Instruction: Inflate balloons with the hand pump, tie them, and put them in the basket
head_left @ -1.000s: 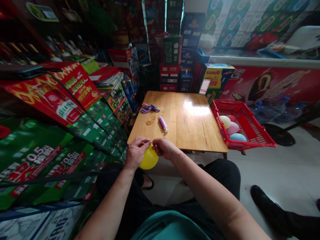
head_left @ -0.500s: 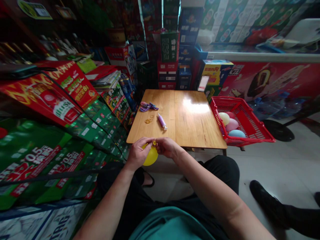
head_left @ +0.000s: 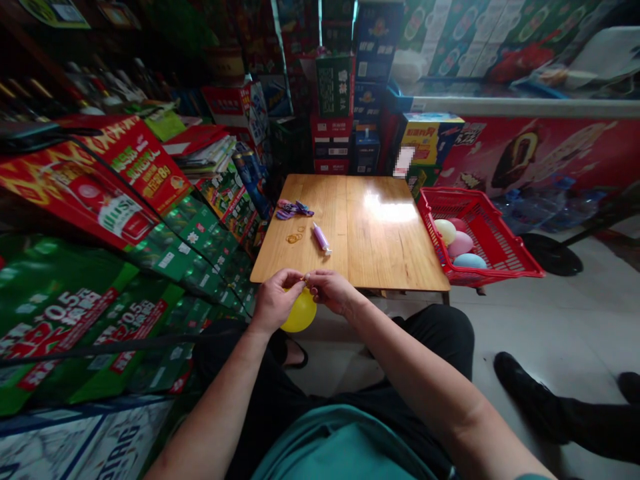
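An inflated yellow balloon [head_left: 300,313] hangs below my fingers, just off the near edge of the wooden table [head_left: 370,240]. My left hand [head_left: 277,297] pinches its neck from the left. From the right, the fingertips of my right hand [head_left: 330,289] are pressed together at the same spot, touching the neck; the fingers hide most of it. On the table lie a purple hand pump [head_left: 321,239], a few rubber bands [head_left: 294,236] and a small heap of purple and pink limp balloons [head_left: 294,210].
A red basket [head_left: 505,267] with several inflated balloons [head_left: 460,245] stands right of the table. Stacked green drink cartons [head_left: 185,247] crowd the left side. Boxes [head_left: 333,87] rise behind the table. Another person's shoe [head_left: 525,393] is on the floor at right.
My fingertips have closed in over the balloon's neck, so its yellow mouth no longer shows between them. The whole view has shifted slightly.
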The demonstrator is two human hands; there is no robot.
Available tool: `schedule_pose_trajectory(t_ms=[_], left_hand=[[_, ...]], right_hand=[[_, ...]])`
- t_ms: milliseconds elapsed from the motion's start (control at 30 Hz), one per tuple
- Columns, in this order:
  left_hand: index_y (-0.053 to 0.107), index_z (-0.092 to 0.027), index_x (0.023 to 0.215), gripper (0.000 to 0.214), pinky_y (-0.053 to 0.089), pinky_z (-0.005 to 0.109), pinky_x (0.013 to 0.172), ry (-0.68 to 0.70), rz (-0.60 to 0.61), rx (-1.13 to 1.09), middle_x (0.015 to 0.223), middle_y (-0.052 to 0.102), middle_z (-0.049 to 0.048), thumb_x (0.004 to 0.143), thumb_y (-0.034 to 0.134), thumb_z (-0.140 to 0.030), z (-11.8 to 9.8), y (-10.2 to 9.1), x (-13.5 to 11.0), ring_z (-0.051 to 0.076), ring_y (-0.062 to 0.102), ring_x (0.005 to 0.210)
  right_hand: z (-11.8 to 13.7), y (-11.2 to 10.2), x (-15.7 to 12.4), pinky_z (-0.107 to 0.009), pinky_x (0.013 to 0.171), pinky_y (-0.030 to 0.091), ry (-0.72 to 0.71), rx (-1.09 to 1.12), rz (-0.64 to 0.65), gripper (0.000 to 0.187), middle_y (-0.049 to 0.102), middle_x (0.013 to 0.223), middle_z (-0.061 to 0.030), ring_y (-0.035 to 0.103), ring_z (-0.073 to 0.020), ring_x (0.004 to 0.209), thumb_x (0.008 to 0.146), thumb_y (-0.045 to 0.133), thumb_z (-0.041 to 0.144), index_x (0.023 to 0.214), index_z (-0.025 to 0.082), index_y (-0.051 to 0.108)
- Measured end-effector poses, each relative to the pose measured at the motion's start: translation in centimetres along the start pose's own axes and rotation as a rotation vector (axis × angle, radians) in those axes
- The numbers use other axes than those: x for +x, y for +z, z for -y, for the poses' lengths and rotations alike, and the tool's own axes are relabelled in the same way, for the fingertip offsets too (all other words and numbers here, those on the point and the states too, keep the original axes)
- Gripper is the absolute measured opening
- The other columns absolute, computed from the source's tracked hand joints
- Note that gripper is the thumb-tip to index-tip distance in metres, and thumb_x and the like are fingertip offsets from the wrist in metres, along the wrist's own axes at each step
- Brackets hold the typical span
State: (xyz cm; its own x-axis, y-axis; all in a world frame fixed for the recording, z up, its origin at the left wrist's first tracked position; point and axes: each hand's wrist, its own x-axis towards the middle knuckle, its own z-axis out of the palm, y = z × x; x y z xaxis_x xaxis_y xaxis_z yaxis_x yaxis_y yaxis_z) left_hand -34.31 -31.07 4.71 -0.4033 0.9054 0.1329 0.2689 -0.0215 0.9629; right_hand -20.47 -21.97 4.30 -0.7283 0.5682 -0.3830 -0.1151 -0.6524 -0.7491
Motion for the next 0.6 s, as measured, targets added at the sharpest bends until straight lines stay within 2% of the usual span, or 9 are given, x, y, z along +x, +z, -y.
schedule_pose_trajectory(t_ms=[133,233,333,433,533,600], left_hand=[[0.070,-0.019,0.098,0.023,0.052,0.030,0.071,0.029,0.022,0.180,0.084,0.073,0.0047,0.083,0.071,-0.036,-0.1,-0.3,0.0,0.020,0.069,0.075],[0.072,-0.019,0.103,0.022,0.052,0.034,0.079,0.099,-0.004,0.377,0.093,0.073,0.0077,0.085,0.065,-0.029,-0.1,-0.5,0.2,0.023,0.069,0.085],[0.076,-0.020,0.100,0.021,0.050,0.037,0.086,0.143,0.006,0.415,0.097,0.072,0.0095,0.086,0.061,-0.027,0.0,-0.5,0.5,0.026,0.067,0.095],[0.077,-0.019,0.096,0.020,0.052,0.036,0.081,-0.004,0.019,0.147,0.092,0.073,0.0083,0.083,0.068,-0.033,0.2,-0.5,0.6,0.025,0.068,0.087],[0.076,-0.017,0.095,0.030,0.053,0.032,0.075,-0.229,-0.016,-0.271,0.088,0.075,0.0071,0.073,0.082,-0.036,0.5,-0.6,0.6,0.020,0.068,0.078],[0.076,-0.016,0.093,0.035,0.053,0.030,0.074,-0.304,-0.054,-0.430,0.085,0.074,0.0064,0.067,0.088,-0.035,0.5,-0.7,0.6,0.018,0.068,0.075]], right_hand=[[0.1,0.4,-0.2,-0.023,0.051,0.030,-0.136,-0.136,-0.068,0.022,0.055,0.061,0.0031,0.043,-0.0075,0.053,0.065,0.080,0.029,0.072,0.015,0.065],[0.2,1.1,-0.6,-0.025,0.053,0.029,-0.269,-0.263,-0.107,0.019,0.054,0.058,0.0026,0.042,-0.0086,0.053,0.070,0.075,0.031,0.067,0.015,0.066],[0.1,1.8,-1.1,-0.025,0.054,0.030,-0.349,-0.329,-0.085,0.020,0.054,0.058,0.0024,0.043,-0.0099,0.056,0.073,0.073,0.034,0.068,0.015,0.067],[-0.3,1.9,-1.1,-0.025,0.053,0.029,-0.360,-0.324,-0.138,0.020,0.052,0.059,0.0034,0.041,-0.0098,0.054,0.075,0.071,0.035,0.069,0.017,0.066],[-0.6,1.4,-0.9,-0.025,0.051,0.028,-0.335,-0.274,-0.234,0.021,0.047,0.057,0.0050,0.038,-0.0095,0.052,0.075,0.069,0.036,0.068,0.018,0.062],[-0.8,1.1,-0.8,-0.024,0.051,0.029,-0.337,-0.284,-0.258,0.022,0.048,0.058,0.0048,0.039,-0.0097,0.052,0.075,0.069,0.037,0.067,0.018,0.060]])
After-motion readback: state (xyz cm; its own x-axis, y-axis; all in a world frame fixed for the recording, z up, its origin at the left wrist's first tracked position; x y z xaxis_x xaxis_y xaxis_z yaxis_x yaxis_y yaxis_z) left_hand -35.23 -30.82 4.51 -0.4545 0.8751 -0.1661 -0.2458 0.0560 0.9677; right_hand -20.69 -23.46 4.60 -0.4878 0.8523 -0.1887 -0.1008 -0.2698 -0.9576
